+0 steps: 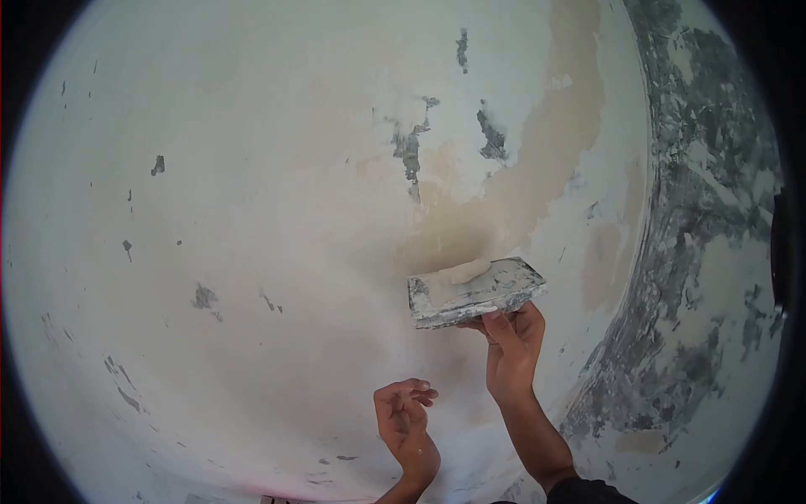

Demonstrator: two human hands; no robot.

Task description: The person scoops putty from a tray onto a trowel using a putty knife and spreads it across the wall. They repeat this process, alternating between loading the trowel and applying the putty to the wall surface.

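My right hand is closed on a plastering trowel from below, with the thumb along its near edge. The trowel's flat rectangular blade is crusted with grey and white residue. A lump of beige plaster lies along its far left part. The trowel is held close to the wall; whether it touches cannot be made out. Lower and to the left, my left hand is raised with its fingers loosely bent and apart, and nothing shows in it. A small pale speck is on its wrist.
Damp-looking beige plaster patches run up the wall above the trowel. Dark grey bare spots dot the pale surface. On the right, past a curved-looking edge, stands a rough grey patchy wall section. A dark object sits at the far right rim.
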